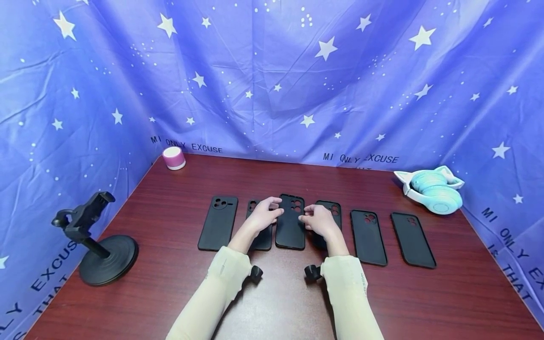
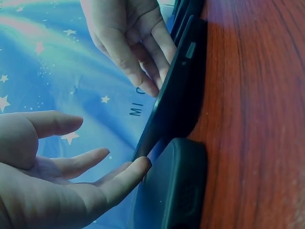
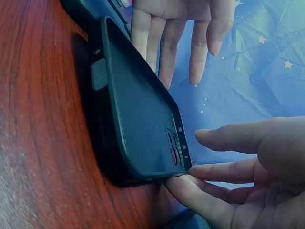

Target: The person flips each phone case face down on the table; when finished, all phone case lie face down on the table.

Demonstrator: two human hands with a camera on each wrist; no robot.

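dark red wood-grain table point(image 1: 178, 293) fills the lower view, backed and flanked by a blue cloth point(image 1: 272, 71) printed with white stars and dark lettering.

at the middle of the table lies a black phone case point(image 1: 290, 222), third from the left in a row of six, its camera cutout at the far end. both hands hold it by its long edges. the left hand point(image 1: 263, 213) touches the left edge with nearly straight fingertips point(image 2: 138, 167), and the right hand point(image 1: 318, 218) meets the right edge the same way point(image 3: 183, 183); neither hand is clenched or curled round it. the wrist views show this case tilted, one long edge raised off the wood and the other resting against a neighbouring case.

just beside it sit the second case point(image 1: 260, 238) and fourth case point(image 1: 333, 210), each partly hidden by a hand. further out lie the leftmost case point(image 1: 218, 223), the fifth case point(image 1: 368, 237) and the rightmost case point(image 1: 412, 239).

well apart, a black phone stand point(image 1: 95, 238) is at the left edge, a small pink and white speaker point(image 1: 174, 157) at the far left corner, and pale blue cat-ear headphones point(image 1: 433, 191) at the far right.
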